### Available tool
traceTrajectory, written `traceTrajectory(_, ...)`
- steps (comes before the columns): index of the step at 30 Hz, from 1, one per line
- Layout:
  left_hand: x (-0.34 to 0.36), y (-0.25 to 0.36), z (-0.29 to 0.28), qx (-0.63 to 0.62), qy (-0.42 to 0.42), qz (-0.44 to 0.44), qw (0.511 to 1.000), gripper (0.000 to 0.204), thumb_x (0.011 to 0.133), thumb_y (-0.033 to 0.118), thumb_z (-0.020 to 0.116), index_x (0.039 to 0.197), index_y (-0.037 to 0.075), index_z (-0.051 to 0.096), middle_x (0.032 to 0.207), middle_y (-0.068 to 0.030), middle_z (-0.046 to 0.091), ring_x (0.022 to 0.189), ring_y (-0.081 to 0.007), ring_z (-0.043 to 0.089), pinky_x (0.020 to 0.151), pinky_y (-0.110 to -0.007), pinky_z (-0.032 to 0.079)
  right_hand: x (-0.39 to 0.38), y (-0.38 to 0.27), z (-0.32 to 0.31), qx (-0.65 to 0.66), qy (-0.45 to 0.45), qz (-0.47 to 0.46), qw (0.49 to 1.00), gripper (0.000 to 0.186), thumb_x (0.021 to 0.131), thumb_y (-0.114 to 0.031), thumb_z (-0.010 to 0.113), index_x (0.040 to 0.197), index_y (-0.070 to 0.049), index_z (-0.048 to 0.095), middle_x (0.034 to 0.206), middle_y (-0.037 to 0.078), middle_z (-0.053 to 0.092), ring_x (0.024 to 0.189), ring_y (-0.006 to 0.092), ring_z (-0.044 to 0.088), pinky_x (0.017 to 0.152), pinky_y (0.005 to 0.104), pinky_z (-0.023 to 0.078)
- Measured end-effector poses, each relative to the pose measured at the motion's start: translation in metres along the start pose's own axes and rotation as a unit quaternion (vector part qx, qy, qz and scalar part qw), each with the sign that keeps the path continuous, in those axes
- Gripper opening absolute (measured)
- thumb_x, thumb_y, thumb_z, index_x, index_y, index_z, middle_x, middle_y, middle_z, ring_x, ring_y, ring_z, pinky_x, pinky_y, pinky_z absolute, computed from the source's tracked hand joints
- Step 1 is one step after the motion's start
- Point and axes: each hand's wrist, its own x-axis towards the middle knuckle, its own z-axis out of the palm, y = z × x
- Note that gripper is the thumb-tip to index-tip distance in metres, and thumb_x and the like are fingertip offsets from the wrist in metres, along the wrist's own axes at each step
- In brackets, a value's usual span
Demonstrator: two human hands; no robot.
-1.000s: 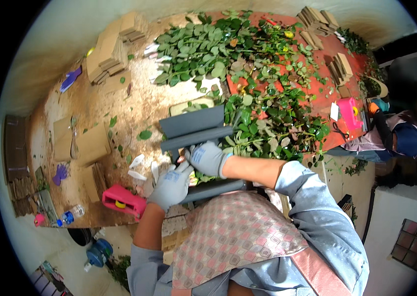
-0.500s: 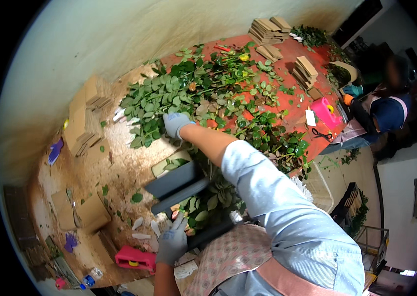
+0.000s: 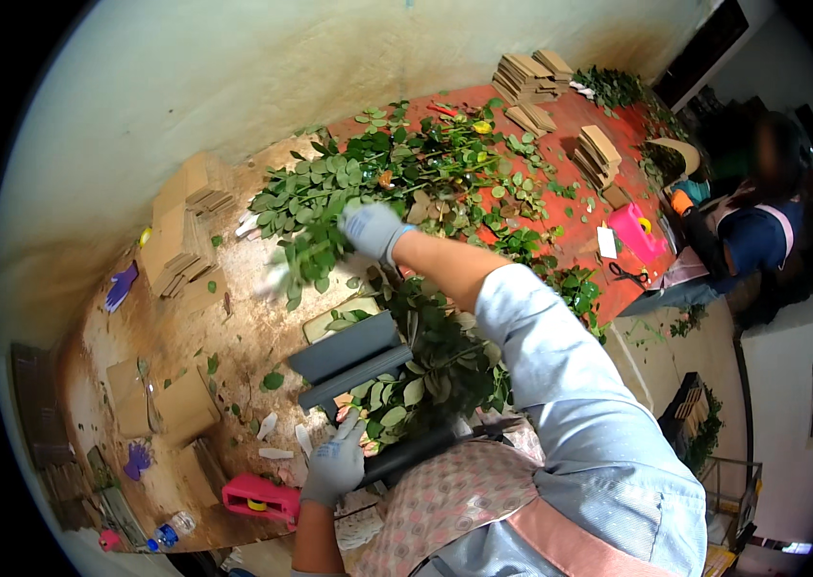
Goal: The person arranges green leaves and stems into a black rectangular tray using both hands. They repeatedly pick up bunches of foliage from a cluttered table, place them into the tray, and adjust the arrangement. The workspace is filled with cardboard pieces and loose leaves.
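Observation:
My right hand (image 3: 373,233), in a grey glove, is closed around a leafy rose stem (image 3: 308,258). The leaves are smeared by motion, and a blurred pale tip shows at its left end. Below and right of it lies the pile of leafy rose stems (image 3: 406,159). My left hand (image 3: 336,468), also gloved in grey, has its fingers stretched out against pinkish rose heads (image 3: 345,408). Those roses lie between a dark padded bar (image 3: 353,377) and a black bar (image 3: 411,454) close to my apron, their leafy stems (image 3: 430,370) reaching right.
Folded cardboard (image 3: 180,231) stands at the left, with purple gloves (image 3: 122,287) nearby. Front left are a pink tape dispenser (image 3: 260,499) and a plastic bottle (image 3: 172,531). Black scissors (image 3: 628,276) and a pink dispenser (image 3: 637,233) lie right, near another person (image 3: 757,231).
My right hand has lifted from the pile and shifted slightly right, with a leafy rose stem moving in it. My left hand stays by the rose heads; the view has tilted slightly.

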Motion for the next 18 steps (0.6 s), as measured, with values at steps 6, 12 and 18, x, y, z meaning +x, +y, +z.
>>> traceTrajectory(6, -0.005, 0.007, -0.004, 0.004, -0.008, -0.027, 1.000, 0.043, 0.091, 0.009, 0.053, 0.134, 0.008, 0.060, 0.155, -0.0123, 0.050, 0.107, -0.0374, 0.069, 0.087, -0.048, 0.056, 0.032, 0.057, -0.188, 0.009, 0.147, 0.140, 0.979, 0.024, 0.090, -0.025, 0.064, 0.106, -0.008, 0.063, 0.099, 0.016, 0.068, 0.085, 0.0329, 0.072, 0.068, 0.0470, 0.058)
traceTrajectory(12, -0.010, 0.004, -0.001, 0.024, -0.066, -0.072, 0.995, 0.050, 0.091, 0.011, 0.054, 0.141, 0.008, 0.057, 0.161, -0.0099, 0.043, 0.120, -0.0343, 0.065, 0.100, -0.045, 0.052, -0.031, 0.019, -0.317, -0.083, 0.115, 0.065, 0.988, 0.014, 0.086, -0.020, 0.064, 0.085, -0.010, 0.074, 0.078, 0.015, 0.071, 0.071, 0.0345, 0.070, 0.064, 0.0470, 0.055)
traceTrajectory(18, -0.015, -0.010, 0.020, -0.006, -0.024, -0.064, 0.998, 0.048, 0.093, 0.015, 0.053, 0.141, 0.011, 0.059, 0.155, -0.0139, 0.049, 0.119, -0.0371, 0.064, 0.103, -0.047, 0.049, -0.149, -0.099, -0.271, -0.012, 0.014, -0.115, 0.993, 0.020, 0.089, -0.015, 0.060, 0.107, -0.006, 0.062, 0.085, 0.006, 0.059, 0.073, 0.0221, 0.063, 0.062, 0.0366, 0.052)
